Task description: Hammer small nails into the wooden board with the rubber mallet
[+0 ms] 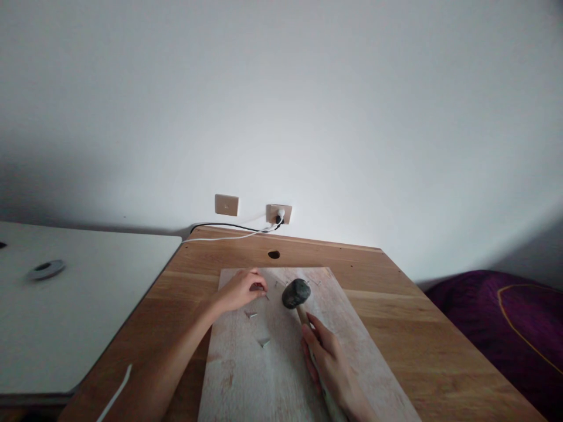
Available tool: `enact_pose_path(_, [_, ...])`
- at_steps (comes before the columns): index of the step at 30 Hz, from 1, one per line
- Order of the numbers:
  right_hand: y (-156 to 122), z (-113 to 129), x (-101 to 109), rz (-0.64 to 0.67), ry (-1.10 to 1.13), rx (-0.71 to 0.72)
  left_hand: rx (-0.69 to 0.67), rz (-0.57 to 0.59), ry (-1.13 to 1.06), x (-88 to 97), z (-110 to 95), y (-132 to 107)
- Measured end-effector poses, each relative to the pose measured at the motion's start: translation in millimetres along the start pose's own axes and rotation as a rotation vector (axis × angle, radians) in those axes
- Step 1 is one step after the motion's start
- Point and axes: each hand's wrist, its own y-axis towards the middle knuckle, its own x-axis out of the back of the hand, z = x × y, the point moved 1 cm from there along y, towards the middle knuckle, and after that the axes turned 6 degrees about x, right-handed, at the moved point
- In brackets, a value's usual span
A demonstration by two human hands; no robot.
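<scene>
Two closed grips: my left hand [243, 288] pinches a slim grey metal nail [267, 297], my right hand [326, 347] a black-headed, wooden-handled mallet [295, 293]; likely positioning, so striking calls for careful aim.

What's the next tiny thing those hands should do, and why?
Probably move the mallet over the nail. The left hand pinches that nail above the board, and the right hand grips the mallet, but it looks off to the nail's side, not lined up for a tap.

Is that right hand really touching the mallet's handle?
Touching. The head view shows the right hand wrapped around the handle, below the mallet's dark head.
</scene>
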Motion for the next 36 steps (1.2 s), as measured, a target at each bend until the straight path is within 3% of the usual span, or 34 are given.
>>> enact_pose_path(17, [-0.5,3.3,0.1,0.028,0.004,0.001,0.019,-0.095,-0.024,-1.1,-1.4,-1.8])
enact_pose_path(36, [-0.6,2.6,-1.1,0.021,0.014,-0.01,0.047,-0.079,-0.065,-4.6,-9.1,-2.1])
